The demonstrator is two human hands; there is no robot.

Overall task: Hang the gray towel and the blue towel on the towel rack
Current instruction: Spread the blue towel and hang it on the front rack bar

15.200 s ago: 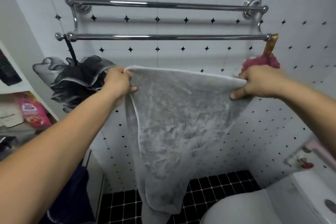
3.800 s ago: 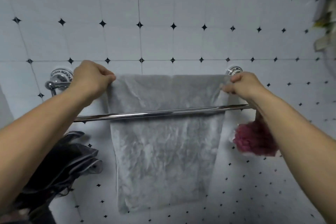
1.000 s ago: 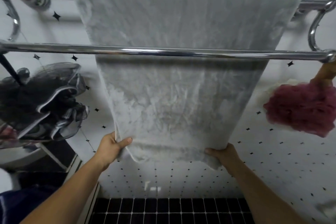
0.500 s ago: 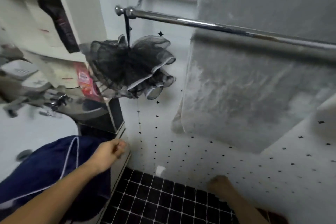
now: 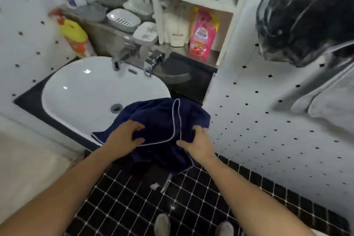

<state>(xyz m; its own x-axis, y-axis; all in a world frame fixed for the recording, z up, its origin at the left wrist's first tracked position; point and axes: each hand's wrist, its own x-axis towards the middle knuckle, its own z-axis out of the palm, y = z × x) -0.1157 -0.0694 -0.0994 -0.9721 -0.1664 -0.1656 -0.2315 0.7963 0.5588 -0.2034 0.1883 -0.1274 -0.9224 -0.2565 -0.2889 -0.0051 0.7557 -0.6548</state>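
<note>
Together, left hand (image 5: 124, 136) and right hand (image 5: 197, 142) clutch blue towel (image 5: 159, 115); pouch (image 5: 202, 34) label unreadable.

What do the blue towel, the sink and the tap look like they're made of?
Blue towel: soft terry-like cloth, matte and fuzzy, with a pale piped edge; it sags in limp folds.
Sink: probably glazed ceramic, white and glossy, with small sharp highlights.
Tap: likely chromed metal, bright and reflective, though blurred.

L hand (image 5: 122, 138), R hand (image 5: 197, 144) — gripping blue towel (image 5: 161, 117).
</note>
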